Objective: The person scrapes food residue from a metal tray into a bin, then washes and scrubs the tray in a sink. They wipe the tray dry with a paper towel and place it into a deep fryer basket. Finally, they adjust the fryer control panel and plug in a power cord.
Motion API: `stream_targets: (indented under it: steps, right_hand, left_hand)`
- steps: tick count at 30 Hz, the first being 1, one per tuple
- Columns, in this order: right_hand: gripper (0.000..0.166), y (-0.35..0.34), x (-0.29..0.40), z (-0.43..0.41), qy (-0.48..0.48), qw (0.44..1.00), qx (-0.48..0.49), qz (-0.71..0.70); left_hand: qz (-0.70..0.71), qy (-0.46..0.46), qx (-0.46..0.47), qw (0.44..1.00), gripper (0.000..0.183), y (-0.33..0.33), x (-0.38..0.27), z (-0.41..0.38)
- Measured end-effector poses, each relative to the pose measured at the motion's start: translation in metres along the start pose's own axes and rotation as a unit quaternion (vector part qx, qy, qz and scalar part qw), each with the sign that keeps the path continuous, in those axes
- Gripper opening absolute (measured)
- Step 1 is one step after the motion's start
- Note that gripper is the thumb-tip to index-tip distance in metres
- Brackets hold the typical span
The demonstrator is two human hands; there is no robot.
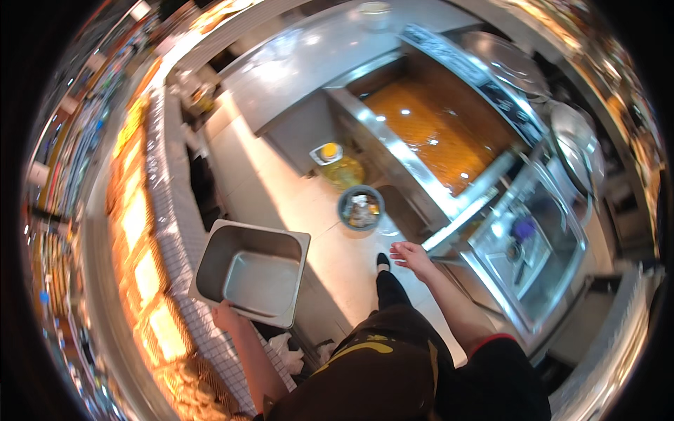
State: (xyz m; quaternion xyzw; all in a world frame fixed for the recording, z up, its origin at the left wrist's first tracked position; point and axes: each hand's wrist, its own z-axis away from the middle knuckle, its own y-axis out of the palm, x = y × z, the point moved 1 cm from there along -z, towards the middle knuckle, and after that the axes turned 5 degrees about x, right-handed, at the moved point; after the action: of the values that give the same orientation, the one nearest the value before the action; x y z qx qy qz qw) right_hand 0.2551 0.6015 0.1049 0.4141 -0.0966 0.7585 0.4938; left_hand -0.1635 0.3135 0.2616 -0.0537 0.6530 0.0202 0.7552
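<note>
My left hand (227,317) grips the near rim of a deep rectangular stainless-steel food pan (263,279). The pan is tilted so that its bare inside shows, and my thumb lies over the rim. My right hand (413,259) hangs free above the floor with its fingers loosely spread and nothing in them. Just right of it is the metal front of a large steel vat (400,142) with orange-brown liquid (426,126) inside. Ahead of both hands, a small round bin (380,202) stands on the floor with refuse in it.
Behind the bin is a clear plastic jug (345,172) of yellow liquid. At right, a steel sink (561,273) holds a tray and a purple item. A steel counter (284,68) runs along the far side. Lit baskets (152,273) line the left counter beside a checked cloth (176,252).
</note>
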Motion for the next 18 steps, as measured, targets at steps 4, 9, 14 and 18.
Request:
stream_targets:
  steps: [4,9,14,18]
  right_hand:
    - [0.083,-0.021,0.011,0.181,-0.166,0.824,0.151,-0.520]
    - [0.095,-0.049,-0.014,0.356,-0.344,0.706,0.100,-0.610]
    - [0.091,-0.116,-0.126,0.488,-0.433,0.677,0.002,-0.596]
    - [0.082,-0.160,-0.222,0.605,-0.455,0.654,-0.136,-0.588]
  left_hand:
    - [-0.007,-0.063,0.097,0.993,0.019,-0.022,0.045,0.017]
    - [-0.080,-0.071,0.215,0.971,0.014,-0.017,0.041,0.097]
    - [0.003,-0.075,0.374,0.924,0.015,0.020,0.064,0.217]
    - [0.045,-0.101,0.447,0.888,0.015,0.036,0.046,0.359]
